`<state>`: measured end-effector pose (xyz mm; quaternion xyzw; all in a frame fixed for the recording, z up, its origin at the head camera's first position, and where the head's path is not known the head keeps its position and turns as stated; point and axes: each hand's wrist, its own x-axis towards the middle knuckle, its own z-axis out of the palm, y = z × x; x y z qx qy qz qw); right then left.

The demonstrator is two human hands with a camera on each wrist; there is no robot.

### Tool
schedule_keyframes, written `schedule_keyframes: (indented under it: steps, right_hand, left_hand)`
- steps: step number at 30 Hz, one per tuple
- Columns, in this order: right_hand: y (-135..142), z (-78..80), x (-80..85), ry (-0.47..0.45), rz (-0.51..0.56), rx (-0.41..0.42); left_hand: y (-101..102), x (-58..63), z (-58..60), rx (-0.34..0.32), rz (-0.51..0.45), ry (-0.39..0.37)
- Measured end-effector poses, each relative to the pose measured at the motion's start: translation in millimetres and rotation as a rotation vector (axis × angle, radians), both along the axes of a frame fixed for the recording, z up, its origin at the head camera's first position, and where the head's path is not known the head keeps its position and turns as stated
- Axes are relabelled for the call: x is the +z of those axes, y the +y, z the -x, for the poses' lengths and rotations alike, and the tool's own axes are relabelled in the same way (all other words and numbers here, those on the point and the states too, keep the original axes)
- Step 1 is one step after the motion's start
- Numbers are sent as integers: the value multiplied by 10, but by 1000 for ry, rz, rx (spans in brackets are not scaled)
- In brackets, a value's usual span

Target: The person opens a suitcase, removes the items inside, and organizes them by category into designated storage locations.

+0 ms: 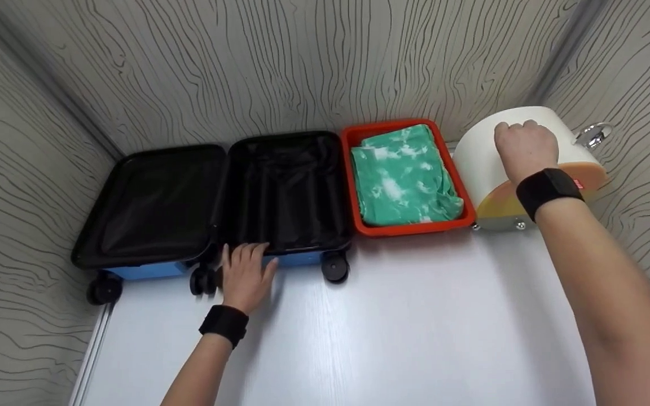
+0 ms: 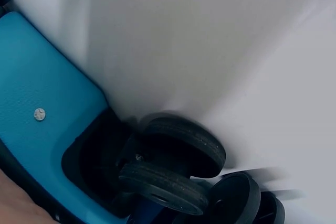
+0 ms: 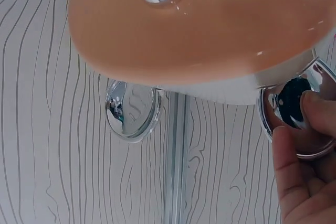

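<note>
My left hand point(image 1: 246, 279) rests on the front edge of an opened suitcase point(image 1: 158, 208), fingers extended over the black rim and thumb apart. The suitcase has a blue shell point(image 2: 47, 87), black wheels point(image 2: 173, 135) and a black interior. At the right, my right hand point(image 1: 528, 148) is at a white rounded case point(image 1: 480, 163) with an orange and yellow side. The right wrist view shows its thumb and index finger pinching a chrome ring-shaped fitting point(image 3: 266, 109) on the case. A second chrome fitting point(image 3: 132, 111) stands to its left.
Between suitcase and case sits a red plastic basket point(image 1: 409, 230) holding folded green and white cloth point(image 1: 398, 175). Wood-grain walls point(image 1: 280, 62) stand behind and at both sides. The white surface point(image 1: 392, 332) extends in front.
</note>
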<state>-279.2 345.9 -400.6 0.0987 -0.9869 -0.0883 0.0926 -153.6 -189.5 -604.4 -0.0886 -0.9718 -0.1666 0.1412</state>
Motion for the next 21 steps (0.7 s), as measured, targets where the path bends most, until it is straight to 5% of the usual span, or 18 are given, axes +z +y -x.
schedule_keyframes:
  steps: [5,11,21]
  right_hand:
    - [-16,37,-66,23,-21,-7]
    - [-139,64,-205,64,-5,-2]
    - [-806,3,-649,-6,101,111]
  left_hand:
    - [-36,56,17,4,7,-34]
    - [-63,270,97,5,25,-128]
    - [82,783,582,-3,96,-167]
